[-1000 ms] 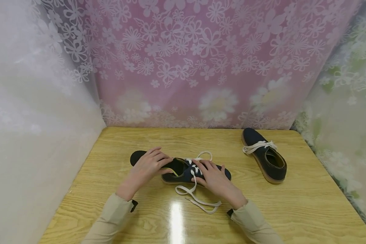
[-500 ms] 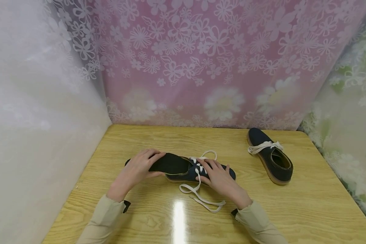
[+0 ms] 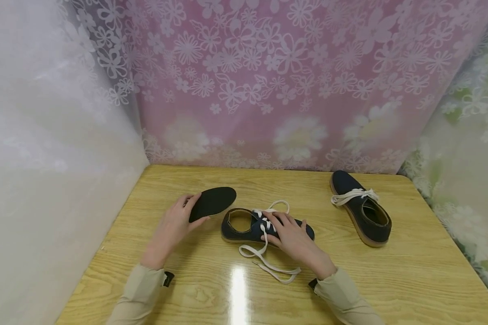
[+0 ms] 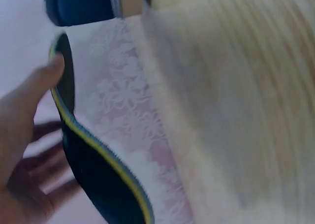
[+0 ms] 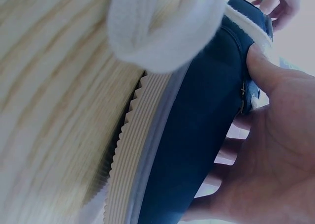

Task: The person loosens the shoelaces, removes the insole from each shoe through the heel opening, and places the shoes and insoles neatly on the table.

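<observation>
On one table [image 3: 349, 280] we count two shoes: the near shoe [image 3: 255, 233], left, has a tan floor showing inside; the far shoe [image 3: 354, 211], right, has a dark interior we cannot make out. We see one black insole [image 3: 213, 201], outside the near shoe, just left of it, pinched by the left hand [image 3: 174, 223], while the right hand [image 3: 294, 239] grips that shoe's front
</observation>
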`<state>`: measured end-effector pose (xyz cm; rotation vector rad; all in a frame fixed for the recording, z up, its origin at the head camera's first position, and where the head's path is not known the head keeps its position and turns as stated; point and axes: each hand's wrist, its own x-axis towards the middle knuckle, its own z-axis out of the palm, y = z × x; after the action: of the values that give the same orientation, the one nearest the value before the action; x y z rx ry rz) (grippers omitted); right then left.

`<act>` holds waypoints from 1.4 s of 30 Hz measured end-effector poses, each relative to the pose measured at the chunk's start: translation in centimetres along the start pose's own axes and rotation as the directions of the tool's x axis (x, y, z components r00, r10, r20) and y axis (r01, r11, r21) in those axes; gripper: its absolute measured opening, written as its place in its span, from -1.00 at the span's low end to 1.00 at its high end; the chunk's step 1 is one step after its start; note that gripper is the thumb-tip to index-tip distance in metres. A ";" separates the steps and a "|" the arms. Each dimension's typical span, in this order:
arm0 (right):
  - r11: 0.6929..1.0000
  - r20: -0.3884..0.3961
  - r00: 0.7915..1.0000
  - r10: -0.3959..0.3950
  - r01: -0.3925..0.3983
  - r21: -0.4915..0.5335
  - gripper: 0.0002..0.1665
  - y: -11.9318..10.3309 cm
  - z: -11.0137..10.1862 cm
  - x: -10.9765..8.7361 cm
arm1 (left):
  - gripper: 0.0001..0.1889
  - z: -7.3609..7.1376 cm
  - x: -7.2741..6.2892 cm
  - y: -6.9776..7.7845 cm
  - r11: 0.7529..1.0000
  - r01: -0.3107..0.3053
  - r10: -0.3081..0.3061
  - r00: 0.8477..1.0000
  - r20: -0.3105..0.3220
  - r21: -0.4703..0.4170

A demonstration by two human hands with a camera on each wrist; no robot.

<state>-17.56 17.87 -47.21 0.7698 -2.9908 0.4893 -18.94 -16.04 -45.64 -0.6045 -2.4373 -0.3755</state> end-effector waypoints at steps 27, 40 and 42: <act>1.000 0.012 1.000 0.005 -0.005 -0.011 -0.17 0.1 0.1 0.0 | -0.44 1.0 -1.9 -0.4 0.983 0.132 -0.176 0.882 0.438 0.129; 1.000 0.013 1.000 0.001 -0.001 -0.007 -0.16 0.2 -0.1 0.0 | -0.31 1.0 -2.0 -0.7 0.962 0.272 -0.226 0.714 0.662 0.035; 1.000 0.014 1.000 -0.003 0.003 -0.006 -0.16 0.1 0.0 0.1 | -0.29 1.2 -1.6 -0.9 0.955 0.294 -0.245 0.708 0.662 0.039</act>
<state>-17.66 17.94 -47.20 0.7810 -3.0021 0.4772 -18.80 -16.84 -47.66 -0.4511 -3.2409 -0.4152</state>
